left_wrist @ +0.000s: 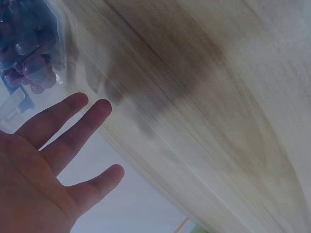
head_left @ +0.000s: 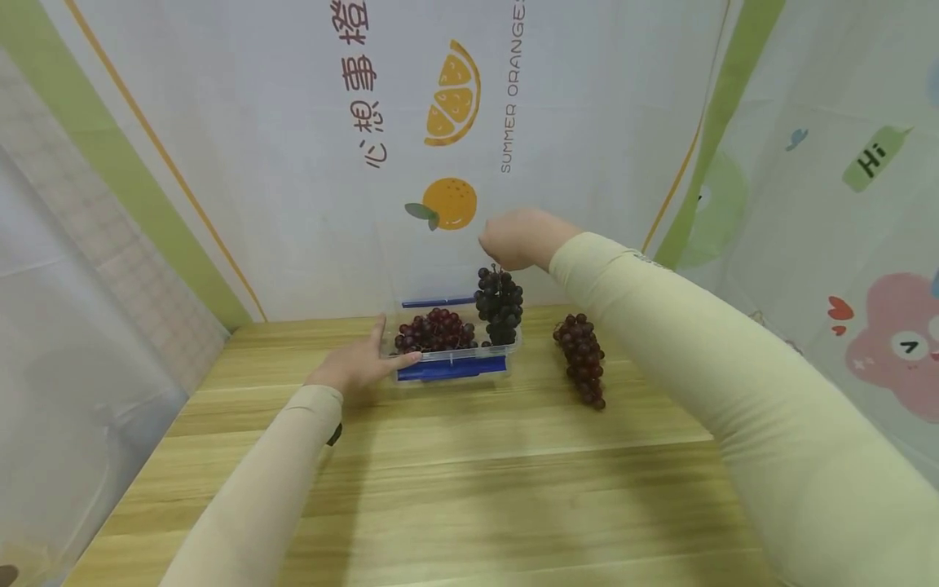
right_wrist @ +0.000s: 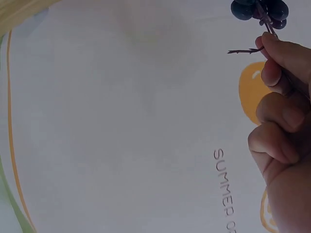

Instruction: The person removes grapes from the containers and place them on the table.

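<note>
My right hand (head_left: 519,238) pinches the stem of a dark bunch of grapes (head_left: 500,300), which hangs over the right end of a clear plastic container (head_left: 458,354). In the right wrist view the thumb and forefinger grip that stem, with the other fingers of the hand (right_wrist: 286,114) curled in; a few dark grapes (right_wrist: 260,9) show at the top. A reddish bunch of grapes (head_left: 436,332) lies in the container's left part. My left hand (head_left: 359,359) rests at the container's left end, fingers spread; the left wrist view shows this hand (left_wrist: 48,160) with straight fingers.
Another reddish bunch of grapes (head_left: 581,359) lies on the wooden table (head_left: 455,481), right of the container. Blue clips (head_left: 451,369) line the container's long sides. Behind the table hangs a white printed curtain (head_left: 293,163); another printed cloth (head_left: 822,228) hangs at the right.
</note>
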Available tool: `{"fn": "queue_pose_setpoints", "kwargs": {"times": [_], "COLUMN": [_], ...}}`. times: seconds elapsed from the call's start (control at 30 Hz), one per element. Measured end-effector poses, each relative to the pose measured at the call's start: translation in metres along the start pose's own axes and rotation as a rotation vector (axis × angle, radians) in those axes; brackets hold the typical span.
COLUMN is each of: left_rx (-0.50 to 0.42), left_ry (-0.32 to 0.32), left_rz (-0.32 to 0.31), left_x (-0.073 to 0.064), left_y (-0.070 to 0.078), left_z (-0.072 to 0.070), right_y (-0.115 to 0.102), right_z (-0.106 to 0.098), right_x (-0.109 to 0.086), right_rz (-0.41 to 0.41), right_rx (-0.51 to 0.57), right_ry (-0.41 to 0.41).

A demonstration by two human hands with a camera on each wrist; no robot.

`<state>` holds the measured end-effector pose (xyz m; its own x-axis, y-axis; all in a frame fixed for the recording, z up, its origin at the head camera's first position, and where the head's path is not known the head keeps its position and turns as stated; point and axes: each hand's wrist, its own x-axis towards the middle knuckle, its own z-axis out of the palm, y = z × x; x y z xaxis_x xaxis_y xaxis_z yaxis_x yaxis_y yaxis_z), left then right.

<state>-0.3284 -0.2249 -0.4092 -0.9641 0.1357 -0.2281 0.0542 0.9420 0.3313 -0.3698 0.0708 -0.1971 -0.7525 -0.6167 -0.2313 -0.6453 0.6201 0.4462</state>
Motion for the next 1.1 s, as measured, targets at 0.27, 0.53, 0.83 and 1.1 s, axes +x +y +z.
{"fn": "queue_pose_setpoints", "kwargs": {"times": [0.27,0.53,0.83,1.1], "left_rx": [-0.014,-0.021,0.003,0.018], "left_ry": [-0.009,-0.025,-0.011,-0.005], "left_rz": [0.001,-0.006,0.000,0.013], "left_x": [0.000,0.001,0.001,-0.002], "left_y": [0.000,-0.001,-0.002,0.001], "left_z": [-0.001,0.000,0.001,0.001], "right_y": [0.013,0.028,0.049,0.076], "right_z": [-0.023,-0.044,-0.053,-0.049], "right_x": [-0.014,-0.033,-0.058,-0.083], "right_rz": [0.043,0.067,0.097,0.123], "right_rx": [0.009,0.002,0.007,-0.040], "right_ry": [0.015,0.008,0.002,-0.007]}}
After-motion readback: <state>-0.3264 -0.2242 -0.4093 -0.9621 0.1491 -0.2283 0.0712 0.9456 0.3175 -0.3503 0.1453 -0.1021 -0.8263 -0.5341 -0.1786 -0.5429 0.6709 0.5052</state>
